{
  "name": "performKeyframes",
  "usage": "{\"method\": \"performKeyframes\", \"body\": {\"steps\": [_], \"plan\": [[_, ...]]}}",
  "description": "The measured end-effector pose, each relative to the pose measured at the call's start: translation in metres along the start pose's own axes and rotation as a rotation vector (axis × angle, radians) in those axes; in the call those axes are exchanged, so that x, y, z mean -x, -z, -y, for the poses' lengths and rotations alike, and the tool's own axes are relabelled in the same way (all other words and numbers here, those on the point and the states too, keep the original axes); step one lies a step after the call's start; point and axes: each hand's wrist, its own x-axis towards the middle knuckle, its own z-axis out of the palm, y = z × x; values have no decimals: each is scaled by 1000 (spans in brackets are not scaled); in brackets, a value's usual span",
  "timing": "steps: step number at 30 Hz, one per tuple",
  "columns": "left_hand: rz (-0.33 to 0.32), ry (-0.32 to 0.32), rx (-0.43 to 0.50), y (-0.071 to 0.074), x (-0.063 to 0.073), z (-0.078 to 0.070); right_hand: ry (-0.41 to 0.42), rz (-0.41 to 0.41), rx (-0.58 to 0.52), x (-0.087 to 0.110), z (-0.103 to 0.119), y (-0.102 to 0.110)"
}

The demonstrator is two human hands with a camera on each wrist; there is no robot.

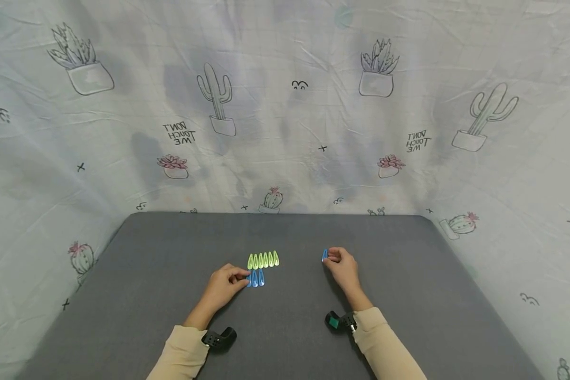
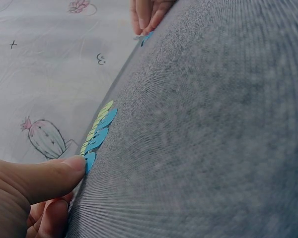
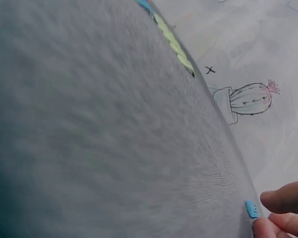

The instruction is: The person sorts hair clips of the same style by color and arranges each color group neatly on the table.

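Note:
Several yellow-green snap hair clips lie side by side in a row on the grey table. Just in front of that row are three blue hair clips. My left hand pinches the leftmost blue one, its thumb over the clip's end in the left wrist view. Apart to the right, my right hand holds another blue hair clip at its fingertips, close over the table. In the right wrist view this clip shows beside the thumb and fingers, partly hidden by them.
The grey cloth-covered table reaches back to a white curtain printed with cacti, which also hangs at both sides. Each wrist wears a black camera band, the left one and the right one both low over the table.

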Motion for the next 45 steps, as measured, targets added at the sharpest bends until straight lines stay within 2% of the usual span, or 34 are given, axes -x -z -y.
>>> {"method": "performKeyframes", "body": {"steps": [12,17,21,30,40,45], "plan": [[-7,-1,-6,-1,-1,2,-14,51,213,-18,11,-3],[-7,-1,-19,-2,-1,1,-28,61,253,-21,13,-4],[-6,-2,-18,-2,-2,2,-46,61,195,-21,11,-2],[-19,-11,-6,-3,-1,4,-95,71,-61,-15,0,5],[-13,2,9,-3,0,3,-80,108,-207,-5,1,3],[-14,-1,4,-2,-1,3,-53,146,-238,1,7,-2]]}}
